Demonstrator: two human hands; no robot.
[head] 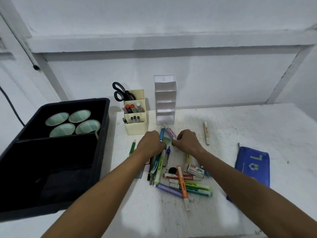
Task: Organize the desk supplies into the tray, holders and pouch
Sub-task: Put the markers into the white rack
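My left hand (151,143) is curled, its fingertips at the lower end of a blue pen (162,133). My right hand (187,142) pinches the near end of a pink-and-white marker (169,132). A small translucent green piece (167,140) lies between the two hands. Below them is a heap of highlighters and pens (181,183) with a staples box (195,170). The cream holder (136,128) at the back holds scissors (121,91) and markers. Beside it stands a white tiered holder (165,102). The blue pouch (252,169) lies at the right, and the black tray (103,134) at the left.
Several green-lined paper cups (72,123) sit in the tray's far section. A green pen (132,148) lies left of my left hand and a cream marker (206,133) lies alone at the right. A white wall runs close behind the desk.
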